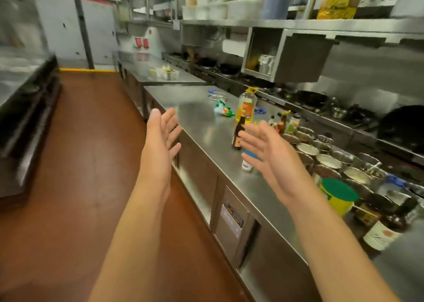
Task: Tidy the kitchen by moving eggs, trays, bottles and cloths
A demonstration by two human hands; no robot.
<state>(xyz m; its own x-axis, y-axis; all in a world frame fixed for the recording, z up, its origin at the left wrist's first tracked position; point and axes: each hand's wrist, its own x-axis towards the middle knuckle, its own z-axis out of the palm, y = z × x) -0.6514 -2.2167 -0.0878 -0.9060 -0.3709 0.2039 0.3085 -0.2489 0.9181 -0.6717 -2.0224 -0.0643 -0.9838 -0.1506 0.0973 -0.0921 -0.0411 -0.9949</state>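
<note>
Both my hands are raised in front of me with straight fingers, holding nothing. My left hand hangs over the floor at the front edge of the steel counter. My right hand is above the counter, just in front of a dark brown bottle and a small blue-capped jar, which it partly hides. Behind them stands a large oil bottle with a yellow handle. A green and white bag and a blue cloth lie farther back.
Several metal bowls of ingredients line the counter's right side, with a green-lidded yellow tub and a wine bottle nearer me. Woks sit on the stove behind. A brown floor aisle runs on the left beside another counter.
</note>
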